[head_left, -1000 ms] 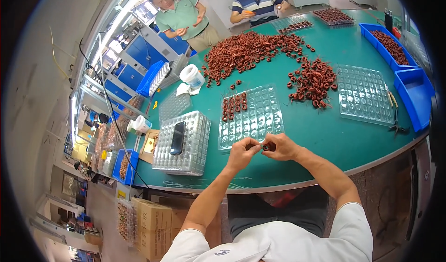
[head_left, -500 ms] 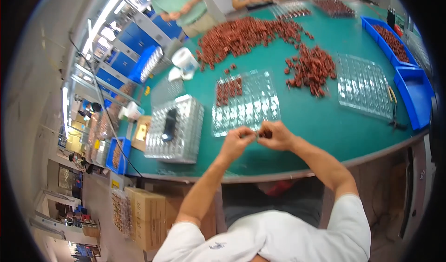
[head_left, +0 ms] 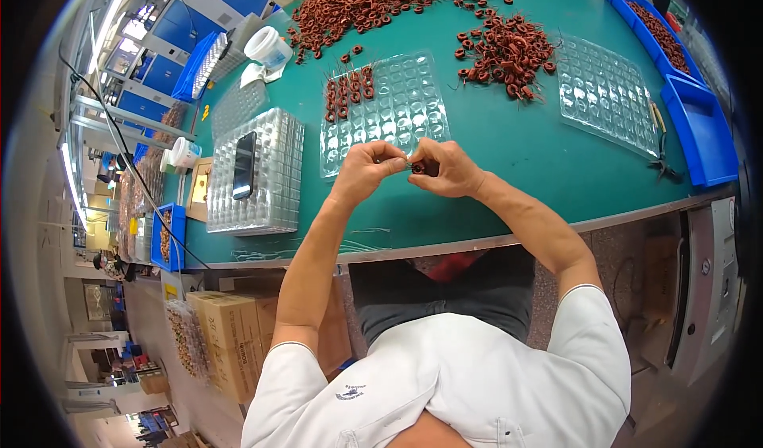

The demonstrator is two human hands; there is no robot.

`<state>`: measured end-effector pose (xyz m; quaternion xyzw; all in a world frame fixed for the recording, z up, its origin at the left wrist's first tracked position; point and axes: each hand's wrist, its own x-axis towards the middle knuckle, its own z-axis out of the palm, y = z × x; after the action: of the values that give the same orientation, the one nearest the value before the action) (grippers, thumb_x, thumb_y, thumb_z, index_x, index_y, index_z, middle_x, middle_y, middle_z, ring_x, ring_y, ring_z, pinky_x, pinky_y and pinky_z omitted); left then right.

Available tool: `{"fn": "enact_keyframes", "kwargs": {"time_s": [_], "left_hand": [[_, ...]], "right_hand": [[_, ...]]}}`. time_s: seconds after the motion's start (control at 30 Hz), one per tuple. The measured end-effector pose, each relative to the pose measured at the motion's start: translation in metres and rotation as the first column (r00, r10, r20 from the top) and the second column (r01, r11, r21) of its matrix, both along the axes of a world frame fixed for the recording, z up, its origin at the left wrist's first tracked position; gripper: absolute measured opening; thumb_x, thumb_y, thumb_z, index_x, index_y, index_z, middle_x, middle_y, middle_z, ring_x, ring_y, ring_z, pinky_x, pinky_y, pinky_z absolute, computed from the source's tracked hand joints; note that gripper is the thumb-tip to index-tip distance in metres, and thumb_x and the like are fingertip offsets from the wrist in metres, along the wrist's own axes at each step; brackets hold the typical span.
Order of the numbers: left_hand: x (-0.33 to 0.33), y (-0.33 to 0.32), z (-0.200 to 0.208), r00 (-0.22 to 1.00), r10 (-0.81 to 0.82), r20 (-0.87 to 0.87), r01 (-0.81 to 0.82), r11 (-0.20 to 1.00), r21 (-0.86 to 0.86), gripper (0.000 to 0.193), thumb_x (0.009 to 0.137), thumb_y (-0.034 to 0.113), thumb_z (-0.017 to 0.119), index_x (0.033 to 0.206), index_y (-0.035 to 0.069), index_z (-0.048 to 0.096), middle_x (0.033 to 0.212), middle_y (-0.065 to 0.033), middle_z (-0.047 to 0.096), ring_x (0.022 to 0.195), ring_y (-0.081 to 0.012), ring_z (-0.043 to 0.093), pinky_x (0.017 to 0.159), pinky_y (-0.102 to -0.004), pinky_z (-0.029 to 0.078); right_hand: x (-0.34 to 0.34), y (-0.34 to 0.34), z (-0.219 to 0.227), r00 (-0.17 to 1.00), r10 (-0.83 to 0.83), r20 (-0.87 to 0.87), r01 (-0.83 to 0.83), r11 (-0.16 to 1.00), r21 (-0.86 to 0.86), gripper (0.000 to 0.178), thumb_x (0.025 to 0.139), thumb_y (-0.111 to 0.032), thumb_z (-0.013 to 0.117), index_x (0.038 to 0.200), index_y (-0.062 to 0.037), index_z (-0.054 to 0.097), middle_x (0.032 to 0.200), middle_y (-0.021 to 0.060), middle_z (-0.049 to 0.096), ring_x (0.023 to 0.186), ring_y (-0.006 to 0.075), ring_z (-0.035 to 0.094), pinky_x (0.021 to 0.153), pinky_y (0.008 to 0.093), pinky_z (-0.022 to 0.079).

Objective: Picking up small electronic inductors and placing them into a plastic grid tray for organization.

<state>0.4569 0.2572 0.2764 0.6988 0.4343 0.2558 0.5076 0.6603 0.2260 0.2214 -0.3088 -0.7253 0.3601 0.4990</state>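
My right hand (head_left: 450, 170) pinches a dark red-brown ring coil (head_left: 420, 167) between thumb and fingers. My left hand (head_left: 368, 171) is closed in a pinch right beside it; whatever thin piece its fingertips hold is too small to make out. Both hands are over the near edge of a clear plastic tray (head_left: 433, 90) with round pockets. Rows of ring coils (head_left: 348, 92) with thin wire leads fill the tray's far left part. Beyond it, a loose heap of ring coils (head_left: 513, 54) lies to the right and a bigger pile (head_left: 373, 3) farther back.
On the left stands a stack of clear trays (head_left: 274, 170) with a black phone (head_left: 244, 166) on top. A white tub (head_left: 269, 48) is behind it. To the right lie another clear tray (head_left: 604, 90), pliers (head_left: 664, 168) and a blue bin (head_left: 701, 130). Cardboard boxes (head_left: 230, 337) sit below the table.
The view has tilted downward, so the table and hands appear higher and the people across the table are mostly out of view. My hands remain close together, with the ring coil in the right.
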Motion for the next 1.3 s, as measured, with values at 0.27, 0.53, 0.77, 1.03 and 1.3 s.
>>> {"fn": "enact_keyframes", "kwargs": {"time_s": [0.27,0.53,0.77,1.03,1.3], "left_hand": [[0.037,-0.041,-0.026,0.797,0.424,0.431,-0.363,0.905,-0.220,0.041,0.092,0.029,0.068,0.115,-0.003,0.057,0.100,-0.0071,0.063,0.091,-0.0129,0.061,0.071,-0.0246,0.051],[0.029,-0.041,-0.044,0.671,0.397,0.626,-0.193,0.909,-0.369,0.029,0.095,0.022,0.061,0.113,-0.001,0.057,0.099,-0.0078,0.067,0.089,-0.0173,0.066,0.077,-0.0281,0.056],[0.026,-0.047,-0.038,0.963,0.061,0.263,-0.001,0.975,-0.223,0.030,0.095,0.022,0.063,0.111,-0.003,0.063,0.087,-0.0057,0.066,0.073,-0.0119,0.063,0.067,-0.0254,0.052],[0.023,-0.056,-0.046,0.963,0.075,0.259,-0.025,0.981,-0.193,0.027,0.097,0.025,0.060,0.100,0.000,0.067,0.075,-0.0005,0.061,0.064,-0.0079,0.055,0.059,-0.0219,0.046],[0.020,-0.059,-0.064,0.898,0.207,0.388,-0.116,0.963,-0.245,0.028,0.098,0.027,0.058,0.098,0.000,0.067,0.074,-0.0003,0.061,0.065,-0.0075,0.055,0.060,-0.0210,0.045]], "right_hand": [[-0.008,0.001,-0.009,0.945,-0.321,-0.063,0.322,0.875,0.362,0.030,0.074,-0.009,0.080,0.093,-0.0038,0.057,0.074,0.0089,0.065,0.062,0.0205,0.066,0.055,0.0298,0.053],[-0.004,0.002,-0.006,0.980,-0.135,-0.147,0.141,0.989,0.035,0.023,0.084,-0.010,0.072,0.105,-0.0032,0.065,0.081,0.0055,0.068,0.066,0.0102,0.065,0.060,0.0253,0.052],[0.015,0.017,-0.016,0.951,0.169,-0.259,-0.258,0.896,-0.363,0.033,0.094,-0.025,0.064,0.116,-0.0006,0.064,0.093,0.0018,0.064,0.083,0.0097,0.060,0.075,0.0263,0.051],[0.008,0.013,-0.011,0.916,0.181,-0.359,-0.303,0.898,-0.319,0.003,0.089,-0.002,0.064,0.089,-0.0006,0.061,0.089,0.0013,0.060,0.079,0.0078,0.055,0.068,0.0244,0.048],[0.017,0.031,-0.011,0.989,-0.039,-0.140,0.005,0.972,-0.236,0.019,0.092,-0.019,0.062,0.103,-0.0045,0.067,0.101,0.0070,0.067,0.092,0.0180,0.062,0.082,0.0329,0.049]]}}
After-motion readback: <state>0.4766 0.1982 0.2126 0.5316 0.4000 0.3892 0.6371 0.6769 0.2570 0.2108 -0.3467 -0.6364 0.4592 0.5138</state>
